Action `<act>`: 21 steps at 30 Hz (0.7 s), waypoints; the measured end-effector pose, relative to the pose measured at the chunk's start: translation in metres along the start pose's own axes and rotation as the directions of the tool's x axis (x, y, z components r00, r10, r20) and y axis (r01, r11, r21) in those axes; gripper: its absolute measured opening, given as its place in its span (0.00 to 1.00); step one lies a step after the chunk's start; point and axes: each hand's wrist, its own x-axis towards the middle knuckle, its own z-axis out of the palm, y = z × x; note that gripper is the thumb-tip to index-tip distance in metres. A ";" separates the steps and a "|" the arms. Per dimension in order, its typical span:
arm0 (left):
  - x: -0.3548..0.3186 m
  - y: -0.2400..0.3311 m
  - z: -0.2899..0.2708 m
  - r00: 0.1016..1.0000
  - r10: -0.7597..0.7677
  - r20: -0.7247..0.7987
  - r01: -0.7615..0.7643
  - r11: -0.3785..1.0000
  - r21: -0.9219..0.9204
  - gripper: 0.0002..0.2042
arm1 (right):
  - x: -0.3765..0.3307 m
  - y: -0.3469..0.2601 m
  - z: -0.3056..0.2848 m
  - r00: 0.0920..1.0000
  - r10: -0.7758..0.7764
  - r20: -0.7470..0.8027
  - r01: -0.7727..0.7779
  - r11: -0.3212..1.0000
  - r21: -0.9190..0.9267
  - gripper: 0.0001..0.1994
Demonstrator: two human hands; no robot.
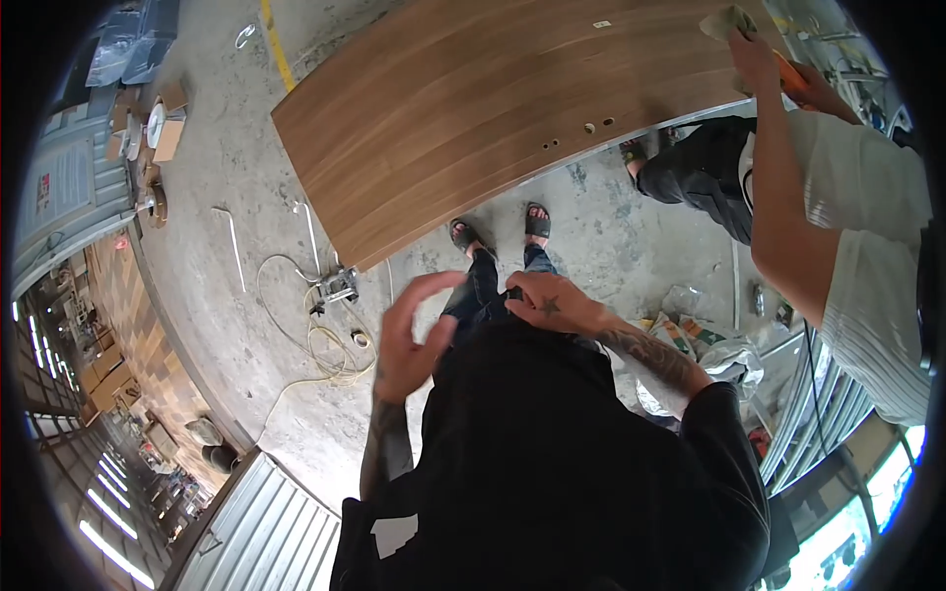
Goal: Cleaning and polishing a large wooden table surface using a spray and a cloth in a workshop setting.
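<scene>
My left hand (412, 340) is raised in front of my waist, its fingers apart and curved, with nothing between them. My right hand (557, 301) is at the front of my waist, by the hem of my black shirt (532, 394) and the top of my jeans (481, 286). Its fingers are curled inward, and what they grip, if anything, is hidden. Beyond my feet lies a large brown wood-grain door panel (443, 128) with several small holes near its close edge. Neither hand touches it.
At the right, a person in a white shirt (867, 177) leans over the panel with a pale cloth-like piece (727, 24) and an orange object (790, 75). A corded power tool (337, 286) and coiled hose (335, 360) lie left. Plastic bags (690, 340) and metal profiles (788, 433) lie right.
</scene>
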 end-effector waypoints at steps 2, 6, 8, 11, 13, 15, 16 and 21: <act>-0.013 -0.015 -0.013 0.987 -0.035 -0.157 0.028 0.999 -0.042 0.18 | -0.003 0.036 0.004 0.988 -0.133 -0.080 0.121 0.983 -0.136 0.15; -0.031 -0.021 -0.026 0.956 -0.100 -0.275 0.072 0.991 -0.109 0.17 | 0.005 0.081 -0.002 0.991 0.010 -0.134 -0.053 0.944 -0.325 0.16; -0.039 -0.030 -0.028 0.952 -0.114 -0.285 0.082 0.989 -0.123 0.17 | 0.004 0.115 0.001 0.959 0.175 -0.225 -0.192 0.980 -0.054 0.16; -0.045 -0.047 -0.032 0.979 -0.162 -0.128 0.182 0.968 0.171 0.20 | -0.012 0.180 0.013 0.849 0.511 -0.135 -0.508 0.859 0.063 0.12; -0.048 -0.077 -0.034 0.983 -0.174 -0.060 0.183 0.956 0.231 0.21 | -0.048 0.254 0.035 0.843 0.492 -0.220 -0.482 0.870 0.100 0.12; -0.075 -0.129 -0.041 0.970 -0.240 -0.040 0.235 0.885 0.402 0.24 | -0.052 0.236 0.041 0.735 0.667 -0.122 -0.649 0.744 0.158 0.13; -0.088 -0.148 -0.046 0.969 -0.242 -0.041 0.238 0.887 0.397 0.24 | -0.055 0.227 0.042 0.583 0.812 -0.031 -0.793 0.577 0.197 0.14; -0.140 -0.245 -0.070 0.851 -0.522 -0.058 0.517 0.814 0.265 0.27 | -0.055 0.208 0.080 0.603 0.795 -0.058 -0.765 0.598 0.240 0.19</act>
